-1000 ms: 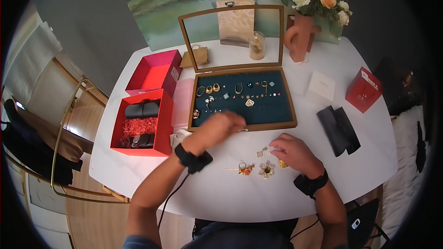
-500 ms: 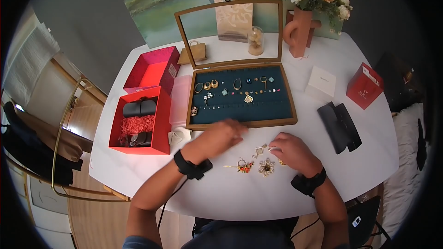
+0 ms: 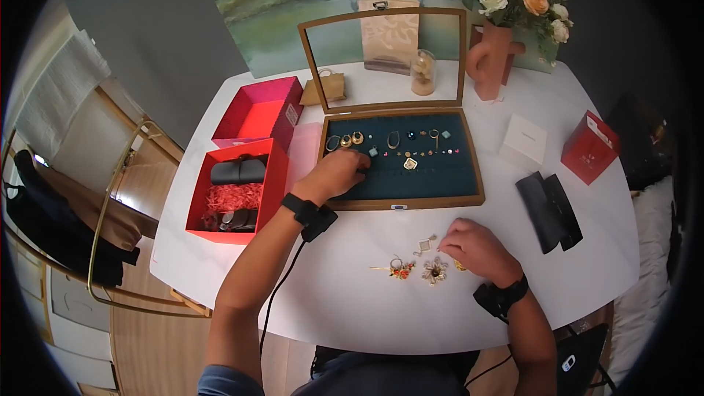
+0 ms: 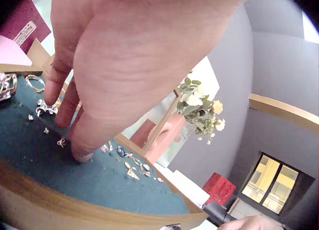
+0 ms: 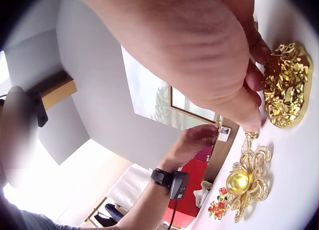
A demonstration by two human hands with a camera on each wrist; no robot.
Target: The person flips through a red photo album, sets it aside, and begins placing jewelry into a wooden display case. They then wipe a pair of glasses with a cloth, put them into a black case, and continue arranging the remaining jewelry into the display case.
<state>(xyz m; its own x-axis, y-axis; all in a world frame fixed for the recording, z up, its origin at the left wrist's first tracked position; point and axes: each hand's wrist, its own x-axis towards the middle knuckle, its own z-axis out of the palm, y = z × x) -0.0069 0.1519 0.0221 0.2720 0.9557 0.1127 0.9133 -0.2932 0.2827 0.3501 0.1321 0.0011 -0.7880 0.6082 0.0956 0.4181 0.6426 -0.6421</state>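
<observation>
My left hand [image 3: 336, 174] reaches over the left part of the shallow wooden case [image 3: 440, 203], its fingertips down at the teal pad [image 4: 99, 182]. Silver earrings [image 4: 47, 108] lie close by; anything between the fingertips is hidden. Low over the white table, my right hand [image 3: 480, 251] appears to pinch a tiny piece of jewellery at thumb and finger; the palm partly covers it. Around it are a square drop earring [image 3: 424, 246], a flower brooch [image 3: 434, 271], a red-flowered piece [image 3: 401, 270] and a lumpy gold piece [image 5: 287, 85].
The glass lid [image 3: 465, 59] stands raised behind the case. Left are a red box [image 3: 275, 198] and a magenta box [image 3: 286, 114]. Right are a white box [image 3: 523, 142], a black pouch [image 3: 548, 213] and a red box [image 3: 590, 148]. A vase [image 3: 493, 62] stands behind.
My left hand has moved from the case's front edge up and left, onto the pad's left side. My right hand stays by the loose jewellery, with slight finger movement. The head view has shifted slightly.
</observation>
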